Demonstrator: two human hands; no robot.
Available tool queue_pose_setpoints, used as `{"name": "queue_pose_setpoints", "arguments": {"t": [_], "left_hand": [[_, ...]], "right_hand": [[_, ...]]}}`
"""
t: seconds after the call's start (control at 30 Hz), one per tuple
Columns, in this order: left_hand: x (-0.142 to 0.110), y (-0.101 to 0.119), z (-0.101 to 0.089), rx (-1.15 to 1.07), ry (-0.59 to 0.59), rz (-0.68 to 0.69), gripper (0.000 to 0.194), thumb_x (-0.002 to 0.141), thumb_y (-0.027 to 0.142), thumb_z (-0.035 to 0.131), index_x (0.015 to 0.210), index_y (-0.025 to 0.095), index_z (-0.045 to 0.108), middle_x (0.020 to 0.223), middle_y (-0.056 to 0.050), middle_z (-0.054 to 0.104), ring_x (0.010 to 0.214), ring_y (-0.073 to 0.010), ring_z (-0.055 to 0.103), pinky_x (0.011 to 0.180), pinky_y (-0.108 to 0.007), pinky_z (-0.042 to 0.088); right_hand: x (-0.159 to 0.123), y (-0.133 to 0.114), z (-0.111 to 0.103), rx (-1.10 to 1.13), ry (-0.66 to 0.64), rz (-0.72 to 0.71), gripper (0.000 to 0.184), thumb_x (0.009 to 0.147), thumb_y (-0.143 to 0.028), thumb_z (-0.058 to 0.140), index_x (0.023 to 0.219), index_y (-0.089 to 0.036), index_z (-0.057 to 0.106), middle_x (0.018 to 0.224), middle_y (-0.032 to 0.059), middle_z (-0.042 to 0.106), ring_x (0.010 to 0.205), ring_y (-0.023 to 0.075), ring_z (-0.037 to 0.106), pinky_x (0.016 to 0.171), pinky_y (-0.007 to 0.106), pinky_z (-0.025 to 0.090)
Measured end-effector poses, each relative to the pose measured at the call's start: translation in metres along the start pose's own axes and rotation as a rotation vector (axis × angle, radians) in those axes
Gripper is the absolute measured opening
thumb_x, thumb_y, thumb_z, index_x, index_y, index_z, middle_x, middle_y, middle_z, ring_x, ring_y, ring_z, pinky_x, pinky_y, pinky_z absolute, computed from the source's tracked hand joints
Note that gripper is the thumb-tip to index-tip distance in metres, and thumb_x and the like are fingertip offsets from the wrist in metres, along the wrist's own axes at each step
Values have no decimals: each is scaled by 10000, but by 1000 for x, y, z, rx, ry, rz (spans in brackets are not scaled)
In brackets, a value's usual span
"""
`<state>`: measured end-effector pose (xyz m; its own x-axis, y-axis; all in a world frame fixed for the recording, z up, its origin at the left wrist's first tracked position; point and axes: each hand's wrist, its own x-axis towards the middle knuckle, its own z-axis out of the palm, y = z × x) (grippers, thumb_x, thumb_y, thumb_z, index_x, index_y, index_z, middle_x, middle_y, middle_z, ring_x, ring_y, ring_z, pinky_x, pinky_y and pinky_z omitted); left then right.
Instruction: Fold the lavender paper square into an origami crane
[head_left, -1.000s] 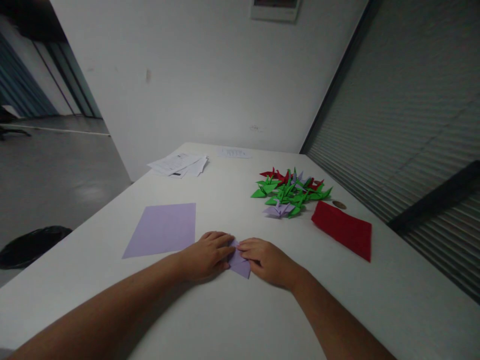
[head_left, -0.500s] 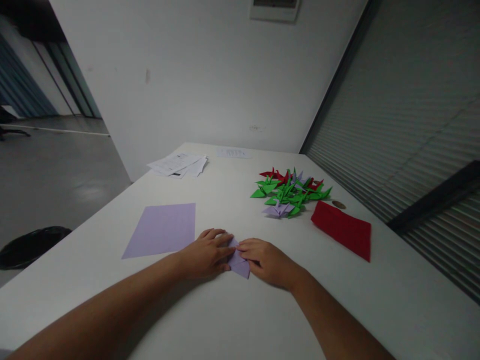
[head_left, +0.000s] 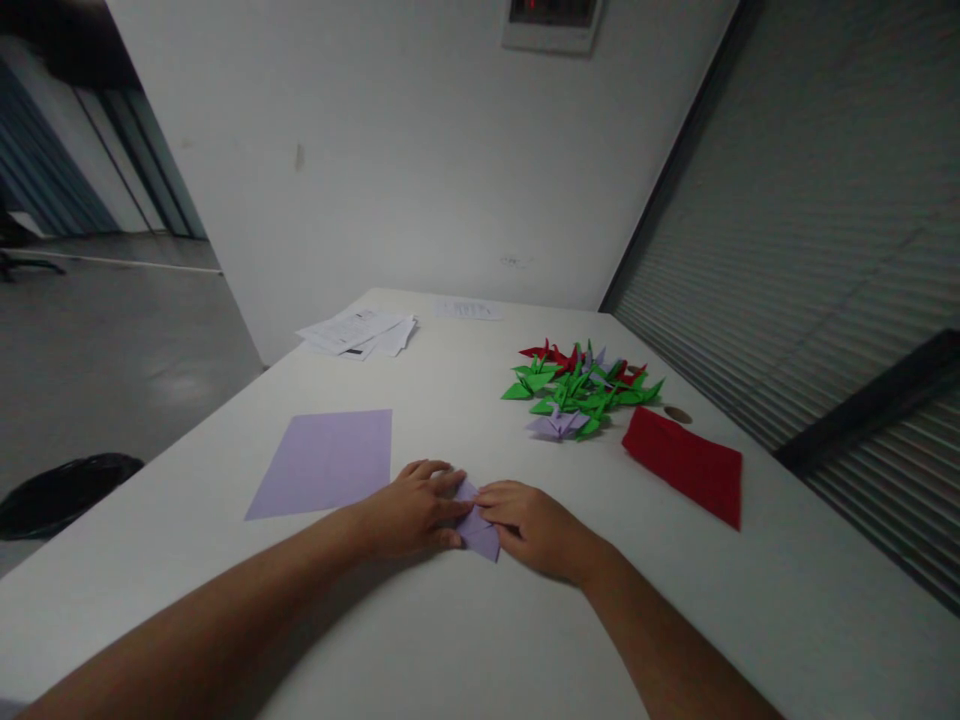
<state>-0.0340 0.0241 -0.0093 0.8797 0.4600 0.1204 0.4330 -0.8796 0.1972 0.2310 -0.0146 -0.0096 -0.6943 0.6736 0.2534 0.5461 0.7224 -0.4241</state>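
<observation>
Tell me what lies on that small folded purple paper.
The left hand and right hand lie partly on the folded purple paper; its near end shows, parts beneath them cannot be seen.

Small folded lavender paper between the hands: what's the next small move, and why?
Probably press the fold flat with the right hand while the left hand steadies: both hands touch the small folded lavender paper, and the white table beneath should give firm backing.

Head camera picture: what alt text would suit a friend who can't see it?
A person's left hand and right hand touch a small folded lilac paper on a white table. A flat lilac sheet lies to the left; to the right are a cluster of green, red and lilac origami birds and red paper.
</observation>
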Motion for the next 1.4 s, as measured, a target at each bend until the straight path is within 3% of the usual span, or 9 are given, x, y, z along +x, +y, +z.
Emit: {"name": "queue_pose_setpoints", "arguments": {"t": [0.3, 0.47, 0.8, 0.97, 1.13, 1.4], "left_hand": [[-2, 0, 3, 17, -3, 91, 575, 950, 650, 510, 1428, 347, 605, 1589, -196, 405, 1403, -450, 425, 1104, -614, 370], [-2, 3, 1, 15, -19, 86, 534, 948, 648, 513, 1428, 425, 584, 1617, -153, 368, 1429, -442, 398, 1119, -619, 356], [-3, 4, 3, -18, -24, 82, 532, 945, 653, 513, 1423, 432, 586, 1651, -152, 306, 1444, -468, 367, 1110, -652, 347], [-4, 4, 3, -25, -42, 68, 529, 947, 645, 518, 1422, 425, 589, 1652, -167, 296, 1449, -482, 355, 1107, -673, 340], [-4, 3, 4, -29, -30, 74, 533, 948, 651, 509, 1427, 431, 582, 1654, -162, 287, 1451, -485, 348, 1110, -678, 333], [-4, 4, 3, -23, -30, 73, 524, 943, 634, 537, 1423, 428, 587, 1648, -155, 302, 1436, -476, 366, 1108, -664, 345]], "right_hand": [[-1, 2, 3, -14, 1, 15, 385, 858, -73, 649, 1205, -192, 766, 1296, 106, 728, 1242, 246, 637, 1131, 416, 475], [-1, 0, 0, -2, -8, 15, 376, 876, -90, 646, 1219, -195, 757, 1308, 107, 720, 1261, 239, 626, 1148, 419, 458], [-1, 4, 2, -20, 7, -5, 389, 877, -79, 621, 1223, -197, 754, 1319, 118, 714, 1281, 263, 619, 1134, 466, 476], [0, 0, 4, -62, 7, 12, 451, 913, -135, 626, 1361, -167, 659, 1369, 146, 678, 1306, 268, 603, 1142, 459, 474], [0, -1, 7, -99, -51, 59, 578, 934, -170, 592, 1505, -140, 507, 1531, 177, 526, 1439, 275, 477, 1205, 487, 400], [1, -3, 4, -107, -111, 78, 585, 960, -190, 567, 1533, -137, 465, 1576, 165, 470, 1485, 267, 409, 1239, 481, 345]]}}
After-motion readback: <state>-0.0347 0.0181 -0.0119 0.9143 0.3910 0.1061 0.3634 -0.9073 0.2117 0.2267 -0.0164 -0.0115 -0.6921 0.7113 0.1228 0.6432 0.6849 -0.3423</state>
